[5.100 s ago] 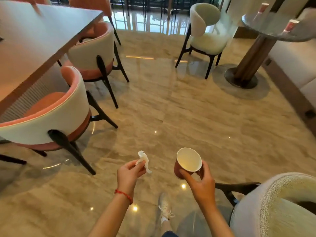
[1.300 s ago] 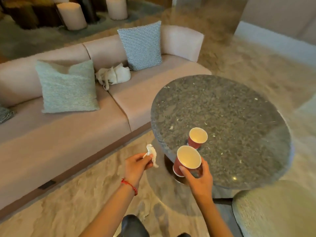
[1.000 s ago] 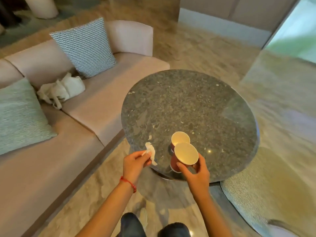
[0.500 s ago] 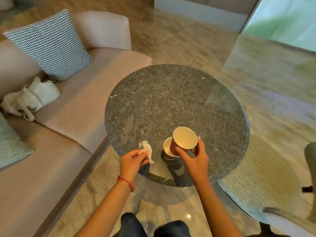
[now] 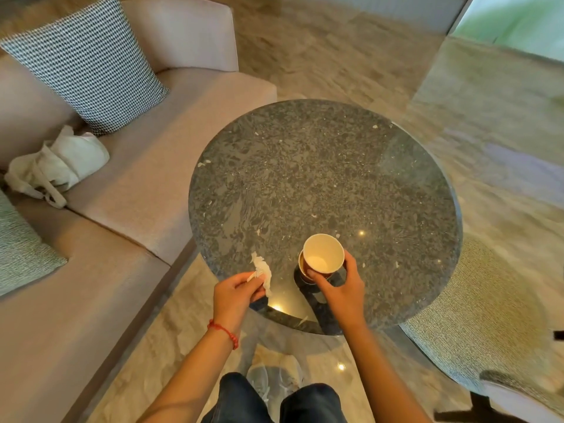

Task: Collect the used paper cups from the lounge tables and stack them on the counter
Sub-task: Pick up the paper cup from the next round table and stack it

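Red paper cup in our right hand sits partly inside a second paper cup that stands on the round stone desk, near its front edge; of the lower one we see only a thin rim at the left side. We judge that we are nesting the two cups here before we carry them to the counter, which is not in view. If we push down at an angle, the lower cup could tip or slide on the polished stone, and its thin wall could crush; any liquid left inside would then spill. If the nesting is too loose, the lower cup may drop when we lift. Our right hand reaches forward from below, with the thumb on the near side and the fingers curled around the right side of the upper cup, so it grasps this cup firmly. Our left hand, with a red string bracelet on the wrist, hovers over the front edge of the desk and pinches a crumpled white tissue between thumb and fingers.
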The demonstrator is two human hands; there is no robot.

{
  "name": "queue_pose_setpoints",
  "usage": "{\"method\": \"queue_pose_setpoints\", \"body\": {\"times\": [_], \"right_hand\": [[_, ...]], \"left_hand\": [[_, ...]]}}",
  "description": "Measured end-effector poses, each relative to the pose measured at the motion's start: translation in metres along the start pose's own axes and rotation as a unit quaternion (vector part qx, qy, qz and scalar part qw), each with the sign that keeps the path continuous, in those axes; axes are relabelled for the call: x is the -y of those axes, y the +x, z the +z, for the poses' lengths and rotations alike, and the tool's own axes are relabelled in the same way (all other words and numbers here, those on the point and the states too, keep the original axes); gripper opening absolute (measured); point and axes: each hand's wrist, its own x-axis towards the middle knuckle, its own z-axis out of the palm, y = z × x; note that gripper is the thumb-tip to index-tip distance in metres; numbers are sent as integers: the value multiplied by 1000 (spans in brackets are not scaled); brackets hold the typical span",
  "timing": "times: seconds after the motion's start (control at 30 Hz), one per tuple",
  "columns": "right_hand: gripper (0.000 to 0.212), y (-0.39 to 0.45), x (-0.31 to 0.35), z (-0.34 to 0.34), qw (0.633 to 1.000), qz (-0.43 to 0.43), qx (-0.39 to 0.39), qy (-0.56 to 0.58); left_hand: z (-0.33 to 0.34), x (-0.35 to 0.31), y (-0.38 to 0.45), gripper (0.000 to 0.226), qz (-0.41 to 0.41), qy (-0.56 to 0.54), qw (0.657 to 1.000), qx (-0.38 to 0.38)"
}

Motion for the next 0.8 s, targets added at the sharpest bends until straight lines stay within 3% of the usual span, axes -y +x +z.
{"method": "queue_pose_setpoints", "body": {"times": [0.13, 0.23, 0.3, 0.5, 0.6, 0.7, 0.8], "right_hand": [[68, -1, -12, 4, 999, 28, 23, -4], [89, -4, -20, 8, 999, 35, 34, -9], [102, -4, -23, 11, 998, 51, 31, -7], [78, -1, -19, 17, 999, 51, 13, -3], [70, 1, -13, 16, 999, 45, 19, 8], [70, 1, -4, 17, 999, 28, 36, 12], [68, 2, 6, 23, 998, 10, 66, 16]], "left_hand": [[-5, 5, 3, 30, 0, 13, 1000, -1], [-6, 5, 4, 15, -3, -2, 1000, -7], [-7, 4, 5, 18, -1, -3, 1000, -11], [-12, 6, 5, 32, 9, -5, 1000, -15], [-16, 5, 4, 26, 13, -13, 1000, -16], [-22, 5, 3, 34, 19, -21, 999, -25], [-31, 4, 1, 18, 21, -41, 998, -47]]}}
